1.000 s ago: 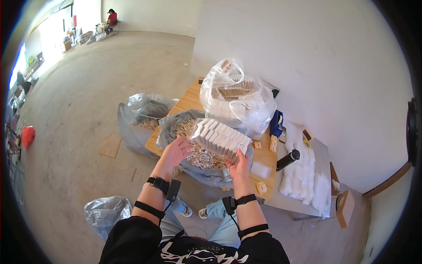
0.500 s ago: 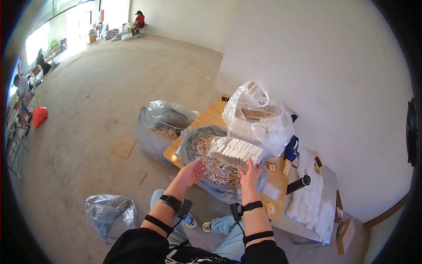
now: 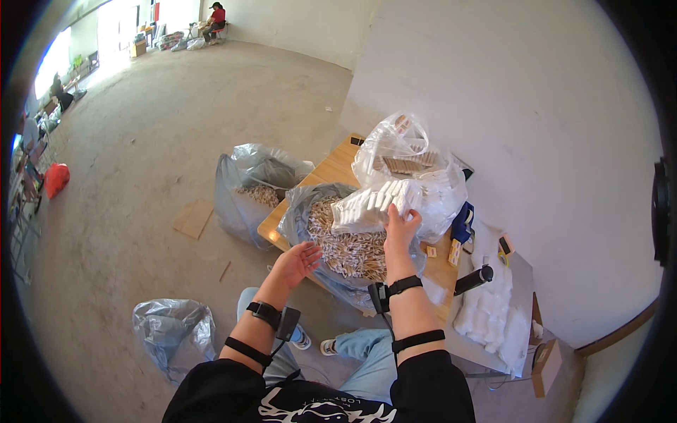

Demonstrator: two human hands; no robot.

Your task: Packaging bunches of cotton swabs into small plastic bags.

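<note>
My right hand (image 3: 403, 227) grips the lower right corner of a clear plastic pack (image 3: 374, 206) filled with rows of small white packets. The pack is held tilted above a large grey plastic bag (image 3: 295, 211), which gapes open on the wooden table. Loose cotton swabs (image 3: 345, 254) with white tips fill that bag. At the bag's near left edge, my left hand (image 3: 299, 261) is open, its fingers apart and nothing in it. Beyond the pack stands a white translucent plastic bag (image 3: 444, 190) with more packed bundles inside.
Left of the wooden table (image 3: 331, 169) stands another grey bag (image 3: 233, 204) of swabs. A black bottle (image 3: 474, 280) and white plastic bags (image 3: 486, 317) lie on the right-hand table. A crumpled grey bag (image 3: 173, 335) and cardboard (image 3: 192, 218) are on the floor. Far off sits a person (image 3: 215, 22).
My right hand has lifted the pack slightly up and away, turning it so its white top shows more. The left hand stays open beside the bag. The whole view has shifted a little.
</note>
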